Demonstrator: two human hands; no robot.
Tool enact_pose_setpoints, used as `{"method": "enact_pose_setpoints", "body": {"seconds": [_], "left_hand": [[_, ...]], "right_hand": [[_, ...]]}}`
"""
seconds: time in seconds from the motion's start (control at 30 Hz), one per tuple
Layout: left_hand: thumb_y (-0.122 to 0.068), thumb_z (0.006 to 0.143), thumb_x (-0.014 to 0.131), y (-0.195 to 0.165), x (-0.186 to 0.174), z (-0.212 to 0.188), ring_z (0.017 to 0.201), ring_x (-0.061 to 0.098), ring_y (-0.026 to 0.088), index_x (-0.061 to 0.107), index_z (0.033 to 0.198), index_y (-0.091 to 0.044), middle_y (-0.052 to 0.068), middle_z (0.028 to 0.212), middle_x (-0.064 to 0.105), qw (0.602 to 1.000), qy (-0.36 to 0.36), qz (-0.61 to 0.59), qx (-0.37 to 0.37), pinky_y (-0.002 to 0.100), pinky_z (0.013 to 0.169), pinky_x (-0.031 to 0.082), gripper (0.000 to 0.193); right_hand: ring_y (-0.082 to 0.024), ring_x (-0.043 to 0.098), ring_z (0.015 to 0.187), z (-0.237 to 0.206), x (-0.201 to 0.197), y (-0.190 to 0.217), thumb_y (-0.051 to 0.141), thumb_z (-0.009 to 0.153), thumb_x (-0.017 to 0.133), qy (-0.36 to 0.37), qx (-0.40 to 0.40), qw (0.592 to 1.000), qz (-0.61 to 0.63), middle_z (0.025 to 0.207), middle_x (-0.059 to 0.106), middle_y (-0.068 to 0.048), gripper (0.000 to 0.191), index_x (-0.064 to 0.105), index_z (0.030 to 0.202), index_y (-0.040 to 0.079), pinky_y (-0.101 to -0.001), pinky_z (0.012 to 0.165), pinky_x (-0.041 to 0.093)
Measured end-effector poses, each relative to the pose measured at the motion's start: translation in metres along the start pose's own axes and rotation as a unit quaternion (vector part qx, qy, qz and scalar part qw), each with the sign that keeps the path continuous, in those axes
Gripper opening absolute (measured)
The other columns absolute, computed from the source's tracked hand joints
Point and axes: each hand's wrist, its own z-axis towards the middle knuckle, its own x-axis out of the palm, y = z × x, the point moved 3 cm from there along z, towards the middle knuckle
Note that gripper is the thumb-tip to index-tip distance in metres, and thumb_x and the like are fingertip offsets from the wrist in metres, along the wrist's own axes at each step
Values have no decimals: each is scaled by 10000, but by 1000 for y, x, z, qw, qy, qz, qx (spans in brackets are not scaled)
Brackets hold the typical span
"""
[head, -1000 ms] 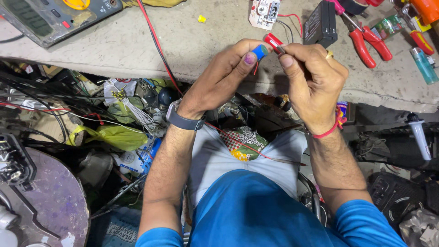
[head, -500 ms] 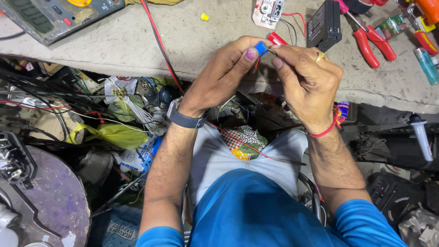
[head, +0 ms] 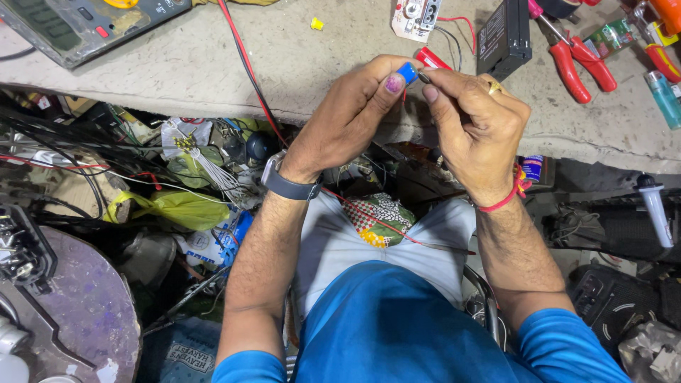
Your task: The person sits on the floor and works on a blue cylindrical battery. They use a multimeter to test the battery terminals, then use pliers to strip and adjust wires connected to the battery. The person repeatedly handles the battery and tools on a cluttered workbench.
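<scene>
My left hand [head: 351,117] pinches a small blue cylindrical part [head: 407,72] between thumb and fingers, over the near edge of the grey bench [head: 177,71]. My right hand [head: 477,124] meets it fingertip to fingertip and pinches a thin dark lead [head: 423,77] at the blue part's end. A small red cylinder [head: 430,57] lies on the bench just behind the fingers. A thin red wire [head: 386,225] hangs from the hands down across my lap. A dark watch sits on the left wrist, a red thread on the right.
On the bench lie a multimeter [head: 78,25], a red probe lead [head: 245,64], a small circuit board [head: 413,15], a black box [head: 505,39], red-handled pliers [head: 567,57] and a lighter [head: 663,96]. Tangled wires and scrap [head: 142,177] fill the floor at left.
The red cylinder that sat beside the blue part at my fingertips now lies on the bench behind them. Both hands stay together, and the view has shifted slightly.
</scene>
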Motion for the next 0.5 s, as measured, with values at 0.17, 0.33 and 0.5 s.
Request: {"method": "enact_pose_setpoints", "body": {"seconds": [0.17, 0.33, 0.5], "left_hand": [[-361, 1185, 425, 0, 7, 2, 1035, 676, 275, 582, 1390, -58, 118, 1131, 706, 995, -41, 78, 37, 385, 941, 544, 398], [-327, 1176, 439, 1, 14, -1, 1063, 664, 369, 592, 1335, -59, 149, 1150, 694, 989, -59, 128, 47, 429, 932, 542, 347], [-301, 1171, 470, 4, 15, -2, 1094, 667, 375, 560, 1366, -70, 146, 1177, 681, 983, -79, 152, 66, 447, 923, 543, 315]], "right_hand": [[-241, 656, 834, -4, 3, 7, -56, 1003, 799, -32, -94, 983, -155, 1090, 763, -116, 253, 716, 1229, 24, -322, 761, 526], [-236, 657, 840, -9, 15, 6, -94, 965, 792, -60, -79, 981, -165, 932, 698, -80, 351, 710, 1280, 37, -342, 756, 533], [-234, 635, 794, -10, 20, 3, -70, 1000, 808, -76, -65, 985, -142, 886, 686, -84, 292, 717, 1258, 32, -343, 718, 519]]}}
